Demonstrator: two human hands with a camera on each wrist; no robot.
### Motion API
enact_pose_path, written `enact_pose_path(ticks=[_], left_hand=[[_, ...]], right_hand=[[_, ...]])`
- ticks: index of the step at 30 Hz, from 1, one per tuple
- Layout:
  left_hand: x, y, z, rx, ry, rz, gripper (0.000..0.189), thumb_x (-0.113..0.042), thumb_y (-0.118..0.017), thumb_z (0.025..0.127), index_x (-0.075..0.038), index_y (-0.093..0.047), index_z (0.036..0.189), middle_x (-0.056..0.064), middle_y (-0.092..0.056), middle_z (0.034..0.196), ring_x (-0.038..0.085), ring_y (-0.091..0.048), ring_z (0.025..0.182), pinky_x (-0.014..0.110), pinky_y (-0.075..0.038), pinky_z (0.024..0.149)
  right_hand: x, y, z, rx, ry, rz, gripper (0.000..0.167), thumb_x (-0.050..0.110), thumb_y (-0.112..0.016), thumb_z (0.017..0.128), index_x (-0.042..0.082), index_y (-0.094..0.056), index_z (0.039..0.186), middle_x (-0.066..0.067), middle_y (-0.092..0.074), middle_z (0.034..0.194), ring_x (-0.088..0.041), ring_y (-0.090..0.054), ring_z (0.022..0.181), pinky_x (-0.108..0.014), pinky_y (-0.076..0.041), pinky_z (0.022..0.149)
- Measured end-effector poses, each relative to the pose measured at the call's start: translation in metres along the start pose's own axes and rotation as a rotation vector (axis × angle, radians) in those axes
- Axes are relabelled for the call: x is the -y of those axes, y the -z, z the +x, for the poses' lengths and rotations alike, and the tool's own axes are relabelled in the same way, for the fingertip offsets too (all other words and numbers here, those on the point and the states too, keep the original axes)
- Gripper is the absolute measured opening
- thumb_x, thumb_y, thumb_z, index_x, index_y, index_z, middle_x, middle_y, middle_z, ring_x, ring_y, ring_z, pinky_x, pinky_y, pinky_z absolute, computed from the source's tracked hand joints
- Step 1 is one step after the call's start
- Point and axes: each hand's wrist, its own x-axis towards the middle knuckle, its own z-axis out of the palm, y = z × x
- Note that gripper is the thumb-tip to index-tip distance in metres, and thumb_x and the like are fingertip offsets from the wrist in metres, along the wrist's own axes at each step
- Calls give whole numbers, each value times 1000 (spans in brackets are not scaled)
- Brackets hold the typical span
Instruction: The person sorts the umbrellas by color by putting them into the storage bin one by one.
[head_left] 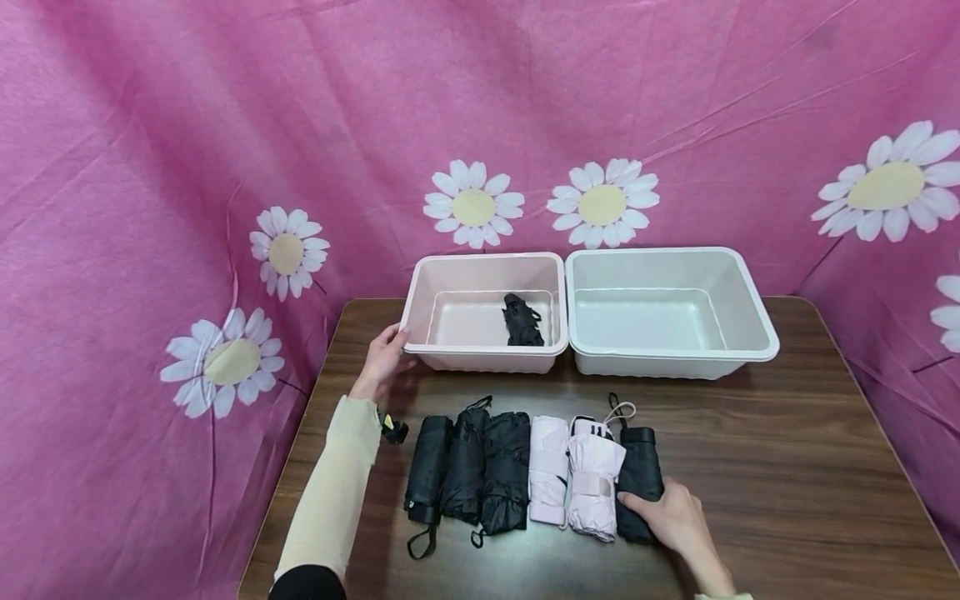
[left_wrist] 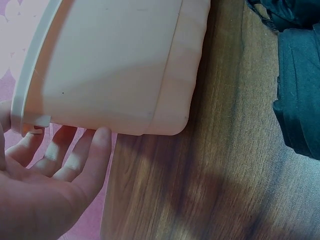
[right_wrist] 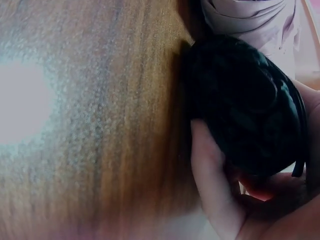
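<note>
My left hand (head_left: pixel 385 357) holds the near left corner of a pale pink plastic bin (head_left: pixel 480 360), its thumb at the rim and fingers against the outer wall (left_wrist: pixel 100 100). A crumpled black item (head_left: pixel 522 321), its kind unclear, lies inside that bin. At the right end of a row of folded umbrellas, my right hand (head_left: pixel 678 517) grips the lower part of a black folded umbrella (head_left: pixel 639 467). In the right wrist view, fingers and thumb wrap around the end of this umbrella (right_wrist: pixel 245 105). Beside it lies a pale pink umbrella (head_left: pixel 594 483) with a cord loop.
Left of these lie another pale pink umbrella (head_left: pixel 548 471) and three black ones, including one (head_left: pixel 430 467) with a wrist strap. A pale grey-green bin (head_left: pixel 675 365) stands right of the pink one. Behind the wooden table (head_left: pixel 810 483) hangs a pink flowered cloth (head_left: pixel 525 108).
</note>
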Motion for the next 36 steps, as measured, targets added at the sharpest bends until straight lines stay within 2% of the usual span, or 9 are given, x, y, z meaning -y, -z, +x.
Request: enact_pose_path(ticks=[5, 7, 11, 19, 21, 28, 36], left_hand=[[-1, 1, 0, 9, -1, 2, 48, -31, -46, 103, -9, -40, 145, 25, -43, 141, 17, -53, 103, 53, -44, 102], [-1, 1, 0, 14, 0, 2, 49, -32, -46, 103, -9, -39, 146, 24, -42, 143, 19, -52, 107, 54, -42, 104], [-2, 1, 0, 10, 5, -6, 48, -30, -46, 103, -9, -40, 145, 25, -42, 141, 21, -51, 107, 56, -41, 105], [-5, 0, -2, 5, 16, 6, 47, -28, -45, 103, -7, -42, 144, 21, -47, 131, 19, -52, 101, 54, -46, 101], [-5, -1, -2, 1, 17, 12, 47, -29, -45, 103, -8, -42, 144, 22, -46, 132, 18, -52, 100, 52, -47, 100], [-2, 0, 1, -9, -6, 18, 45, -28, -47, 103, -8, -44, 143, 25, -46, 136, 14, -53, 95, 53, -46, 100], [-3, 1, 0, 8, -5, 17, 46, -28, -45, 103, -8, -41, 144, 26, -44, 138, 14, -52, 96, 56, -42, 104]], right_hand=[[-1, 2, -1, 8, 12, 24, 70, 43, -75, 77, -13, -55, 114, -24, -66, 89, -35, -63, 80, -43, -49, 66], [-2, 3, -1, 14, 3, 43, 72, 43, -75, 78, -14, -53, 117, -24, -66, 90, -34, -63, 81, -42, -49, 67], [-4, 5, -1, 29, -23, 85, 73, 42, -74, 79, -14, -52, 119, -23, -66, 91, -33, -62, 82, -38, -48, 66], [-9, 6, -2, 46, -53, 134, 73, 43, -74, 80, -12, -51, 122, -20, -66, 92, -28, -61, 81, -32, -45, 65], [-10, 6, -3, 55, -72, 185, 73, 42, -74, 81, -12, -50, 123, -20, -66, 93, -25, -60, 80, -30, -45, 65], [-9, 15, -5, 123, -174, 558, 67, 34, -70, 88, -8, -42, 131, -7, -66, 93, -11, -62, 75, -27, -54, 66], [3, 38, -9, 156, -180, 714, 66, 31, -67, 91, -3, -35, 138, 7, -65, 88, -8, -63, 77, -26, -54, 70]])
